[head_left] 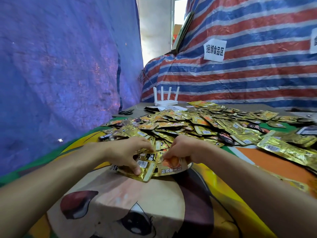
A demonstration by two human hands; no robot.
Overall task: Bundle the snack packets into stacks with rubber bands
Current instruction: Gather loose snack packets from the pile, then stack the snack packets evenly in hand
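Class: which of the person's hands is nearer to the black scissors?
Left. The left hand sits almost directly in front of the scissors; the right hand is off to their right, farther away.

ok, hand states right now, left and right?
Left hand: holds gold packets, thumb on top.
Right hand: pinches orange packet.
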